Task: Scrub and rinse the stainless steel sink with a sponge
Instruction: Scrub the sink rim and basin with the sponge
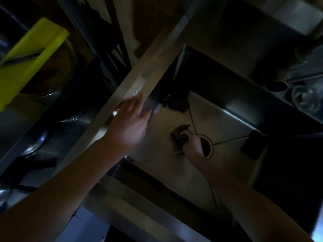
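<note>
**Two hands in a dim sink, and an open drain close by**

The sponge (pixel 180 132) is lying on the floor of the stainless steel sink (pixel 167 168), just beside the drain (pixel 208 145). The right hand (pixel 191 143) is curling round it and seems to be pressing it down. The left hand (pixel 130 123) is resting flat on the steel rim (pixel 148 70), with its fingers straight and close together.

A hard stroke toward the drain is likely risking the sponge catching on the opening. The braced left palm may be slipping if that rim is wet. The dark tangled clump (pixel 174 100) in the far corner could be dragged along and block the drain.

The poor light is hiding much. I cannot tell whether water is running or whether there are suds, and no tap is showing clearly. The right fingertips are buried in the sponge. A dark block (pixel 253 144) is leaning at the right wall, unidentifiable. A yellow-green cutting board (pixel 33 56) is sitting over bowls to the left.
</note>
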Tool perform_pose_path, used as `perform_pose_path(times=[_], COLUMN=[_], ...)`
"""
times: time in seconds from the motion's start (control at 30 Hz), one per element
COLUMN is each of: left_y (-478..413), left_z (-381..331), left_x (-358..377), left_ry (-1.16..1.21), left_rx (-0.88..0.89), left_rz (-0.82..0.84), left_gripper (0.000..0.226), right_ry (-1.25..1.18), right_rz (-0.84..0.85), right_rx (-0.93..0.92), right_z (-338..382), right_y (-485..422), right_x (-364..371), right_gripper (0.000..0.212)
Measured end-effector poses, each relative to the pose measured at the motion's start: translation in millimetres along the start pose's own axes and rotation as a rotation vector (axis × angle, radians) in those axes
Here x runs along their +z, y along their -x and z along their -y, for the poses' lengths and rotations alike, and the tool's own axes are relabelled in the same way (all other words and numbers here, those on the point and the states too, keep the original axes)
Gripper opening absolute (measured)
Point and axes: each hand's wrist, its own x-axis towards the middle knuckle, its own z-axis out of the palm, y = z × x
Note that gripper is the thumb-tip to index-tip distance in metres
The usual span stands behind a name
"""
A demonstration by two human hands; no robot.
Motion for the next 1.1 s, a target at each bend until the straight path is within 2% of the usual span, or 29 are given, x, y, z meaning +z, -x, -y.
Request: perform_pose_path(times=[0.1, 0.2, 0.3, 0.43, 0.67, 0.83, 0.9, 1.1], left_y=[1.5, 1.9, 1.3, 0.9, 0.3, 1.4, 2.3, 3.4], left_z=[0.9, 1.1, 2.9, 4.5, 4.1, 2.6, 1.7, -0.7], left_x=[0.6, -0.3, 0.9, 2.5, 1.2, -1.0, -1.8, 1.2], left_ry=[0.006, 0.016, 0.013, 0.006, 0.003, -0.002, -0.007, -0.025], left_rx=[0.01, 0.012, 0.019, 0.033, 0.039, 0.043, 0.04, 0.002], left_rz=[-0.028, -0.033, -0.023, -0.033, -0.034, -0.042, -0.037, -0.063], left_gripper=[0.048, 0.044, 0.045, 0.046, 0.043, 0.04, 0.04, 0.049], right_ry=[0.115, 0.304, 0.582, 0.649, 0.643, 0.629, 0.694, 0.938], right_rz=[-0.036, 0.149, 0.305, 0.412, 0.184, 0.076, 0.134, 0.627], right_rx=[-0.194, -0.347, -0.372, -0.389, -0.115, -0.024, -0.127, -0.633], right_z=[30.8, 53.5, 60.8, 35.9, -34.8, -29.0, -21.6, -30.9], right_y=[19.1, 34.3, 42.3, 46.1, 34.2, 44.0, 53.3, 85.5], right_x=[26.6, 60.3, 85.2, 89.0, 29.2, 28.7, 35.6, 56.4], right_gripper=[0.049, 0.036, 0.036, 0.045, 0.052, 0.052, 0.047, 0.048])
